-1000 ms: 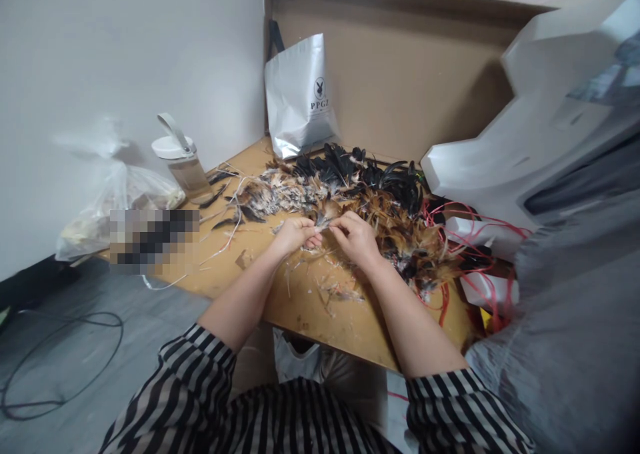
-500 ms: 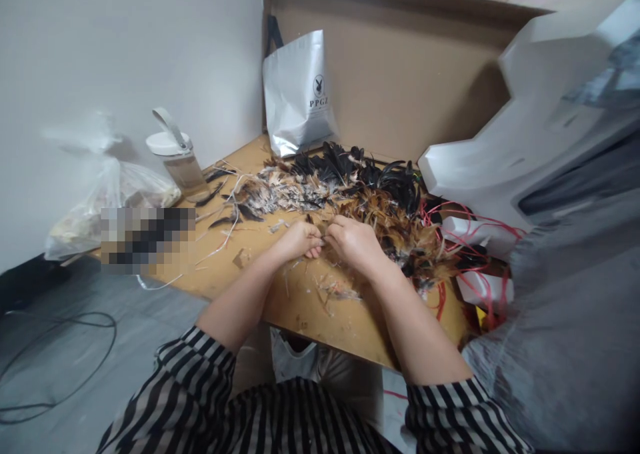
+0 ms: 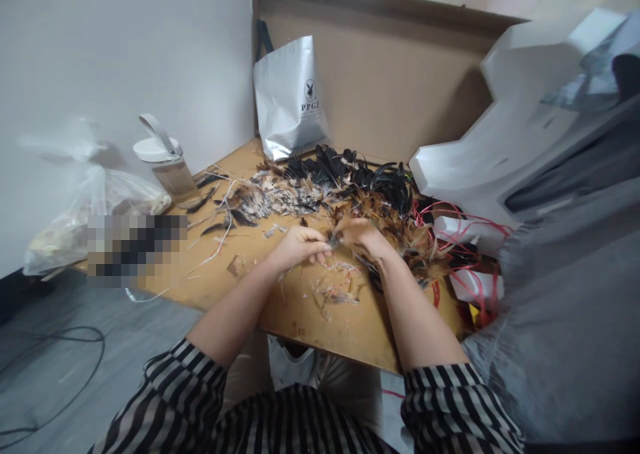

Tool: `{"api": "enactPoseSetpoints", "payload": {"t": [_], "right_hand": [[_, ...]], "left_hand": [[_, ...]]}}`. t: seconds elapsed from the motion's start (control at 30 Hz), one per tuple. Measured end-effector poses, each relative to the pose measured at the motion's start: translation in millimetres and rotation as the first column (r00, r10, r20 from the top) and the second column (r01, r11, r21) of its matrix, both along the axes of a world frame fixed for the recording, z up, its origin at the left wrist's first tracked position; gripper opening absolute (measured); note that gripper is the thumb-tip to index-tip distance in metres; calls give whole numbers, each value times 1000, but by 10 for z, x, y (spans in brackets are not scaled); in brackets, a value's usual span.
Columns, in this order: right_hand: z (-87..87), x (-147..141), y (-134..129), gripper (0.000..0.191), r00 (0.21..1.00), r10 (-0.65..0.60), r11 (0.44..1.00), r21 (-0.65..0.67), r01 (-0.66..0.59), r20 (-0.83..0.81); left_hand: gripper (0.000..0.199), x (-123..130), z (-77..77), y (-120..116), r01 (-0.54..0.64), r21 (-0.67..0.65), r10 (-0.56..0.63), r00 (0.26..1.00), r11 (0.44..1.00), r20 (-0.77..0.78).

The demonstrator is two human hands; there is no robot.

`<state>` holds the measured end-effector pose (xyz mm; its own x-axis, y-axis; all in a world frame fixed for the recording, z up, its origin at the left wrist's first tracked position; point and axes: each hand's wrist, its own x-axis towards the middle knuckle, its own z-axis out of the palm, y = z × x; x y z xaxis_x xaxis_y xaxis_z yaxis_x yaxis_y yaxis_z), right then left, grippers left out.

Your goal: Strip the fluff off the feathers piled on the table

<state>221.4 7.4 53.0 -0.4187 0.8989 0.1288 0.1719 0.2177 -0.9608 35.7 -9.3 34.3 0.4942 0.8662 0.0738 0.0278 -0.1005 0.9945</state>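
Observation:
My left hand (image 3: pixel 301 246) is closed in a pinch, thumb against finger, on the end of a small greyish feather (image 3: pixel 336 239). Close on its right is my right hand (image 3: pixel 366 237), bent over the same spot; its fingers are smeared by motion, so their grip does not show. Beyond and beside the right hand spreads a heap of brown feathers (image 3: pixel 400 231). Behind it lie glossy black feathers (image 3: pixel 325 167), with pale, fluffy-based feathers (image 3: pixel 273 194) to their left. Feather scraps (image 3: pixel 340 287) litter the wooden table (image 3: pixel 300 321) below the hands.
A silver bag (image 3: pixel 287 101) stands at the back against a brown panel (image 3: pixel 380 74). On the left are a lidded bottle (image 3: pixel 173 174) and a plastic bag (image 3: pixel 95 207). Red cords (image 3: pixel 453 211) tangle round white blocks (image 3: pixel 475 284) at right, beside grey sheeting (image 3: pixel 565 321).
My hands have drawn slightly apart, and the feather now shows between them. The right hand has turned and blurred. The whole view has shifted slightly.

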Motion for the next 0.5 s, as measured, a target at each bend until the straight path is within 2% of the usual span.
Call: {"api": "enactPoseSetpoints", "payload": {"t": [0.1,0.17,0.3,0.5], "right_hand": [[-113,-71,25,22,991,-66,996,-61,60,-113],[-160,-138,27,23,991,-87,995,-61,81,-98],[-193,-225,16,23,986,-156,982,115,149,59],[-144,-278,-55,18,921,-296,898,402,178,254]], "left_hand": [[26,7,-18,57,-118,-71,126,984,990,124],[27,9,-56,112,-197,-138,221,957,971,189],[29,11,-115,180,-257,-227,313,913,939,262],[27,-2,-125,189,-255,-239,318,905,937,282]]}}
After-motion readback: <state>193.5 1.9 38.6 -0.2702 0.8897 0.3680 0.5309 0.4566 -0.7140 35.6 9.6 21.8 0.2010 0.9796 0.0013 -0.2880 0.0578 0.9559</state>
